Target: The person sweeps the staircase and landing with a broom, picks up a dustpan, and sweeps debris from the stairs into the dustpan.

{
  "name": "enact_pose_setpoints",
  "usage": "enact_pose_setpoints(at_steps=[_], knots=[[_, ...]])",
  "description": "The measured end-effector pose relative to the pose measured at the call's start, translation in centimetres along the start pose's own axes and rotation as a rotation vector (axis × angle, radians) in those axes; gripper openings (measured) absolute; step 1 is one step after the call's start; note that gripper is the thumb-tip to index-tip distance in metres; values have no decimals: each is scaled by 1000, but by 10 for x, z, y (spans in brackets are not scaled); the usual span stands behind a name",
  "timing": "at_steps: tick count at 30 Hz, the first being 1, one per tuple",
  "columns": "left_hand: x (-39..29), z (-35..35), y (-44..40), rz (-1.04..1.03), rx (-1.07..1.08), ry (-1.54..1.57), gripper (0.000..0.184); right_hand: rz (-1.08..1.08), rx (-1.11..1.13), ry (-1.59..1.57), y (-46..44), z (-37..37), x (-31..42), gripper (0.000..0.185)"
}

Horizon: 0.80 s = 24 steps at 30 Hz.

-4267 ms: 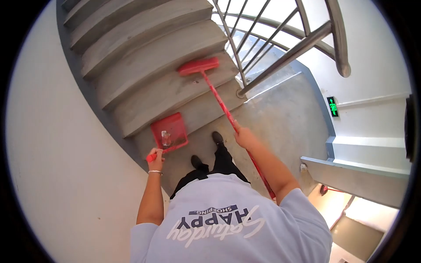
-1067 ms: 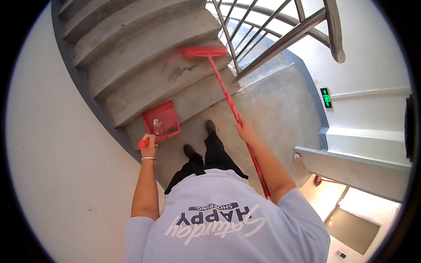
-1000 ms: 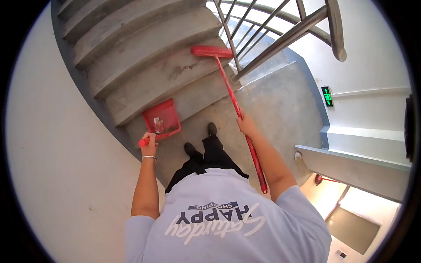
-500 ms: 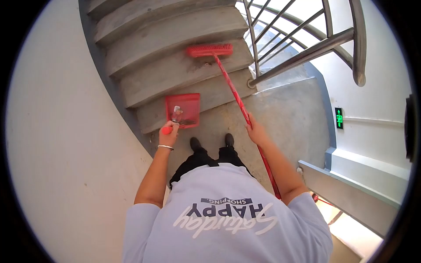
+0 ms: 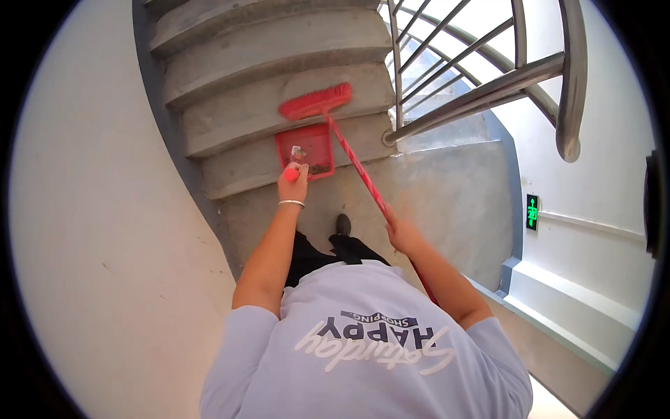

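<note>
My left hand (image 5: 293, 183) is closed around the handle of a red dustpan (image 5: 318, 145), which lies against the lower stairs with its open edge toward the step above. Dark debris and a crumpled pale wrapper (image 5: 298, 152) lie in the pan. My right hand (image 5: 403, 234) grips the red pole of a broom (image 5: 315, 103). The broom's bristled head rests on the step just above the dustpan, close to its open edge. From there the pole slants down to the right, and its lower end is partly hidden by my right forearm.
Curved concrete stairs (image 5: 258, 49) rise toward the top left. A metal railing (image 5: 481, 99) stands at the upper right beside the stairs. White walls flank both sides, and a green exit sign (image 5: 532, 212) hangs on the right one.
The dustpan has moved up and right against the stairs. The broom head has swept down and left, from the railing side to just above the pan. The view has also shifted.
</note>
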<state>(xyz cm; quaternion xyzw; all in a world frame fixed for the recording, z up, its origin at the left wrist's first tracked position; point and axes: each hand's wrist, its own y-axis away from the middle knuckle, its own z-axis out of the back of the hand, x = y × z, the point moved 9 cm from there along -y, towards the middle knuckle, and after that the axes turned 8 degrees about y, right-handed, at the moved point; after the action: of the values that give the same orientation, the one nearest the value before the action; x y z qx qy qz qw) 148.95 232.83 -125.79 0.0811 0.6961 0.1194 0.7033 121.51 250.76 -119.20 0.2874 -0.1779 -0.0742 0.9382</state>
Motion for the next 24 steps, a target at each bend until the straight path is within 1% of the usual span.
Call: enact_pose_setpoints(at_steps=[1, 3, 4, 6, 7, 9, 10, 14, 16, 17, 19, 21, 24], knots=[[1, -5, -1, 10, -15, -39, 23, -42, 107, 26, 20, 5, -3, 55], [0, -13, -3, 20, -43, -77, 24, 121, -50, -42, 44, 3, -30, 60], [-5, -19, -4, -4, -44, -124, 24, 132, -46, -38, 54, 19, -28, 60], [-10, -27, -9, -26, -63, -172, 24, 66, 123, -51, 72, 40, -34, 62], [-8, -30, -11, 0, -82, -136, 24, 82, 132, -45, 67, 40, -43, 62], [-6, -28, -10, 24, -109, -110, 25, 121, 23, -53, 54, 43, -57, 63], [-4, -28, -10, 53, -127, -91, 25, 130, 24, -59, 41, 41, -59, 63], [12, -23, -10, 94, -152, -35, 24, 340, -19, -36, -40, 49, -23, 62], [10, -24, -9, 77, -145, -46, 22, 378, 40, 16, -61, 63, 14, 59], [8, -24, -9, 71, -132, -46, 20, 380, 30, 3, -73, 71, 31, 59], [-4, -22, -6, 73, -135, -27, 20, 482, 137, 81, -93, 73, 68, 55], [-5, -24, -6, 85, -145, 8, 21, 538, 74, 57, -128, 59, 93, 50], [-1, -23, -12, 87, -125, 31, 21, 482, 25, 114, -162, 52, 111, 48]])
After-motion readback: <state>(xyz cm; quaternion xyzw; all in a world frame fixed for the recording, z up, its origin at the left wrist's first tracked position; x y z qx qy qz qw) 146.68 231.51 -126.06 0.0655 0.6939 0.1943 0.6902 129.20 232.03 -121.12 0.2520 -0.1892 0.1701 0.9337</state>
